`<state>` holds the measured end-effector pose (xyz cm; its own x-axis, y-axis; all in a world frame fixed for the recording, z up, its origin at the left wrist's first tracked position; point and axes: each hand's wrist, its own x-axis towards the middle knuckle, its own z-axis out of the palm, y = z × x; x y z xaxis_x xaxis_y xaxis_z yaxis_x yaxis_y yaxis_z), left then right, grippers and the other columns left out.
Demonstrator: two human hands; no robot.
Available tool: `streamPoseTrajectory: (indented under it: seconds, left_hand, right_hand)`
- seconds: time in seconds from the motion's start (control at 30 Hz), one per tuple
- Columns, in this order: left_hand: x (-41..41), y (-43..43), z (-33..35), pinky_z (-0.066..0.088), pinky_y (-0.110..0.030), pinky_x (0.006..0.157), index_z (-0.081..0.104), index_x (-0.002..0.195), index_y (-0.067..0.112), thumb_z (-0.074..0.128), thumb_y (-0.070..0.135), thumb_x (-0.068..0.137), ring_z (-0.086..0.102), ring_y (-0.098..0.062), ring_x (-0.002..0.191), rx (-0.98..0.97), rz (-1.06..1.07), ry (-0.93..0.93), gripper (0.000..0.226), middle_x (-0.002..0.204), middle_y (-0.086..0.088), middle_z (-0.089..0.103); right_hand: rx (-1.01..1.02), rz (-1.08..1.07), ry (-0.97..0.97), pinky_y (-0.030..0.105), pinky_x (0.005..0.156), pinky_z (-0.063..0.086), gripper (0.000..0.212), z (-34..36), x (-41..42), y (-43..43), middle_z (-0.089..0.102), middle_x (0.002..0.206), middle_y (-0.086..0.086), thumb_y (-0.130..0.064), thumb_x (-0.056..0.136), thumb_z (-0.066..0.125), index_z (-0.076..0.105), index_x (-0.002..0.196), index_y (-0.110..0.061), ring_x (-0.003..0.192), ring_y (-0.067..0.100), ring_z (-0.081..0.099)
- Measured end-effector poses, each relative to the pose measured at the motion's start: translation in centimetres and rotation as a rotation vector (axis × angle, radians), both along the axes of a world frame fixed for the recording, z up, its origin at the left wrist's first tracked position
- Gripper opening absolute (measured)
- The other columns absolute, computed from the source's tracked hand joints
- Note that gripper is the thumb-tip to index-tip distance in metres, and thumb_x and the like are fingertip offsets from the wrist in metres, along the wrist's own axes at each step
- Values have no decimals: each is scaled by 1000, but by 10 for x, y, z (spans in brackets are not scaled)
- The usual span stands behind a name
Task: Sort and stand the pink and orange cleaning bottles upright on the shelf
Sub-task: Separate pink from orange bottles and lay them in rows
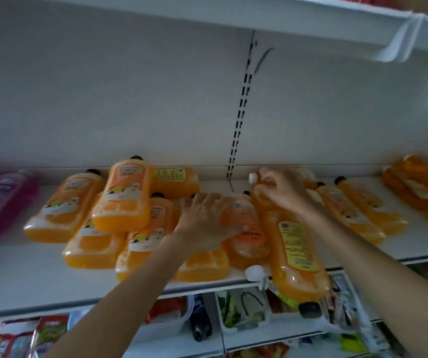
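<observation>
item: long orange bottle (pixel 293 241), yellow label, black cap.
position: slanted and upside down, cap end hanging past the front edge of the shelf (pixel 14 267), base end up near the back wall.
right hand (pixel 282 192): fingers curled round the base end of that bottle, gripping it.
left hand (pixel 205 223): fingers spread and fairly straight, resting on top of the pile of orange bottles (pixel 140 228); holds nothing.
pile: all lying flat, some stacked; one top bottle (pixel 123 197) lies across two others.
neighbour: a paler orange bottle (pixel 246 228) lies between the two hands, touching the left thumb.
further stock: more orange bottles (pixel 350 213) lying flat to the right; pink bottles (pixel 3 202) lying at the far left, well apart from the hands.
below: lower shelf with mixed packets (pixel 52 332).
progress, judged: early; no bottle in view stands upright.
risk one: grip sits on the wide base only, so the heavy cap end could swing and slip out, dropping onto the packets below.
risk two: lifting the left hand, or tugging a bottle from under it, may let the stacked ones slide forward off the edge.
risk three: the top bottle could roll if its supports shift.
risk four: cap pointing down; a loose cap would leak.
</observation>
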<state>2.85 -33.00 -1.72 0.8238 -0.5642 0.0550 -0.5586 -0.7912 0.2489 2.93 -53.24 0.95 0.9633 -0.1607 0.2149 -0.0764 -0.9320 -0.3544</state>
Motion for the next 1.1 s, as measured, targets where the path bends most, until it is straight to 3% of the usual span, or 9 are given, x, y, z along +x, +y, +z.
streamPoseTrajectory:
  seconds: [0.2,0.3,0.43,0.53,0.6,0.67,0.87,0.97,1.1]
  left_hand:
    - [2,1,-8,28,-35,105,51,124,32,52,44,89,48,-16,116,-375,155,34,37,127,5,55]
    - [1,0,-8,36,-40,101,55,122,28,52,26,91,54,-18,111,-405,170,0,31,122,2,59]
    - [4,0,-7,41,-35,97,58,117,27,50,22,91,59,-20,102,-396,207,-50,28,112,0,65]
    - [9,0,-7,41,-37,97,62,111,24,52,25,91,60,-22,101,-367,223,-81,23,110,-1,67]
    - [11,1,-8,47,-35,88,65,105,23,54,27,90,63,-20,92,-394,220,-98,19,105,0,68]
    - [9,3,-10,49,-28,81,67,100,20,56,27,90,63,-17,89,-455,201,-119,16,100,1,68]
    - [4,5,-8,46,-27,83,64,112,15,56,18,90,61,-22,98,-471,131,-171,24,110,-5,66]
    - [1,4,-4,48,-37,86,55,124,13,64,14,82,59,-28,104,-396,89,-196,43,116,-10,63]
    - [-6,-1,1,47,-38,82,42,132,11,70,22,70,59,-27,95,-236,-146,-198,69,110,-12,63]
  right_hand:
    - [-208,366,145,21,94,33,40,1,-23,22,51,128,1,-5,86,55,52,125,-9,119,17,46]
    - [-283,389,162,32,108,32,54,1,-39,31,36,142,4,0,86,54,40,136,-12,131,21,33]
    - [-263,495,316,33,98,44,66,9,-62,40,2,155,-3,3,82,56,32,139,-20,140,25,17]
    - [-158,547,522,42,112,29,78,14,-72,38,-18,155,-9,-26,83,62,16,146,-34,144,22,-8]
    - [-277,588,582,50,115,19,98,11,-78,39,-26,153,-5,-56,73,68,6,147,-36,141,21,-22]
    - [-442,603,526,54,110,24,110,3,-83,45,-27,153,2,-57,66,74,3,147,-31,140,26,-26]
    - [-348,641,371,34,105,30,102,8,-78,35,2,155,-4,-38,67,77,12,145,-30,142,19,2]
    - [90,608,281,25,87,44,77,24,-70,23,46,129,-5,-40,65,79,39,131,-32,113,12,48]
    - [548,490,42,34,77,49,40,33,-57,13,65,98,-1,-51,69,63,61,100,-26,91,17,61]
